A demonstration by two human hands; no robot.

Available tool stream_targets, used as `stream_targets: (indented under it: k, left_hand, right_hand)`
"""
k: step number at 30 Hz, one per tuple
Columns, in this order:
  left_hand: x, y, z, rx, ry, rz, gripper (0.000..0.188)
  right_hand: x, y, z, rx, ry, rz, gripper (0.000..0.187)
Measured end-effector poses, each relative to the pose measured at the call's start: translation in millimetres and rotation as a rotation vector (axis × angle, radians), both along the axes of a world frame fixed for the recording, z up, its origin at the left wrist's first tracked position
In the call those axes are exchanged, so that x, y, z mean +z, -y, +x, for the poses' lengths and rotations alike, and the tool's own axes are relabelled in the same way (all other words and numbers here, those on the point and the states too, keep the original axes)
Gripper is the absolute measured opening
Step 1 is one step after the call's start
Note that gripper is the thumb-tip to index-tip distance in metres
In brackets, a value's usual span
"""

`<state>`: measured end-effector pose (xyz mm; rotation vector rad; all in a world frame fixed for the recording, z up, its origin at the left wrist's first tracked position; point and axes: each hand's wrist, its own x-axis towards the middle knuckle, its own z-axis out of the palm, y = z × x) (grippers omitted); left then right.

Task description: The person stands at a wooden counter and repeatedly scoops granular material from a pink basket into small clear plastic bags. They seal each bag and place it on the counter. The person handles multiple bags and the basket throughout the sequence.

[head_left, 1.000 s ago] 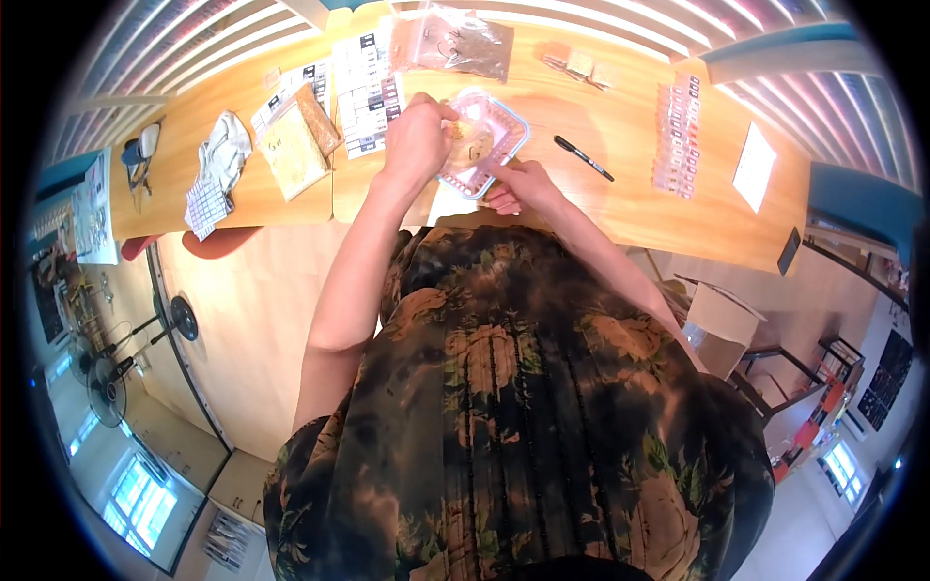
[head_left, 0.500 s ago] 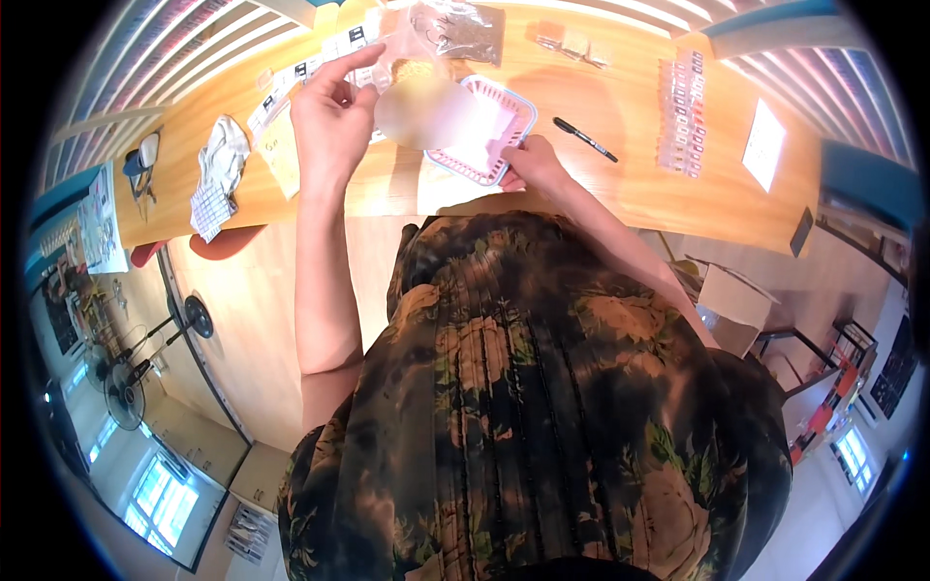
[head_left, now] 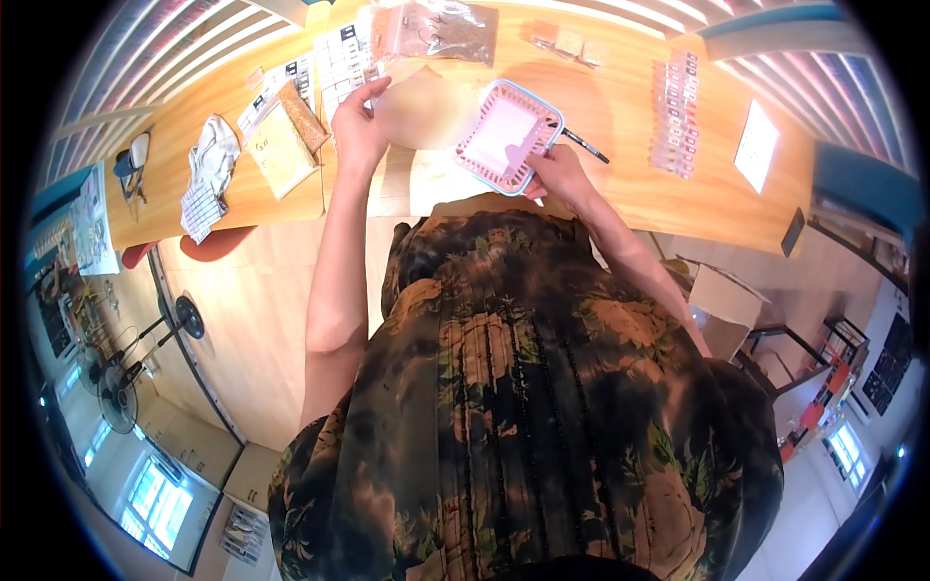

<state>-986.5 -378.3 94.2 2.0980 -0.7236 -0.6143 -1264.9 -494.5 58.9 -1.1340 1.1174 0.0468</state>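
My right hand (head_left: 560, 174) grips the near right rim of a small plastic basket (head_left: 553, 108) with a pale blue edge and slotted pink sides. A pale lilac, flat area shows inside the basket, and the basket partly covers a black marker pen (head_left: 588, 148). To the left, my left hand (head_left: 358, 126) is closed, fingertips and thumb drawn together at the edge of a smeared, pale yellowish patch. That blur hides whatever the hand holds. Left of this hand lie a packet of yellow contents (head_left: 278, 163) and a narrower packet of orange-brown contents (head_left: 305, 123).
A clear bag of brown material (head_left: 412, 37) lies at the back, beside printed sheets (head_left: 341, 58). Small clear packets (head_left: 567, 44) and strips of small labelled pieces (head_left: 675, 114) are farther right. A crumpled cloth (head_left: 213, 160) and a white card (head_left: 757, 145) lie toward the sides.
The basket has moved right with my right hand, now overlapping the pen. My left hand has moved right and lower, its fingers drawn in, uncovering the orange-brown packet.
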Motion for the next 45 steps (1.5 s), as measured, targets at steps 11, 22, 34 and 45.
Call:
stream_targets:
  k: [11,22,34,45]
  left_hand:
    - [27,-15,-24,0.039,0.313,-0.124,0.03]
    - [5,-28,-10,0.209,0.129,-0.26,0.032]
    - [54,-17,-34,0.369,-0.24,-0.647,0.03]
    - [-2,100,-78,0.094,-1.935,-0.664,0.038]
  right_hand:
    - [15,13,-6,-0.015,-0.016,-0.099,0.028]
    - [43,34,3,-0.013,-0.024,-0.222,0.029]
    - [82,55,14,-0.002,0.007,-0.404,0.025]
    - [158,49,18,0.09,0.018,-0.997,0.025]
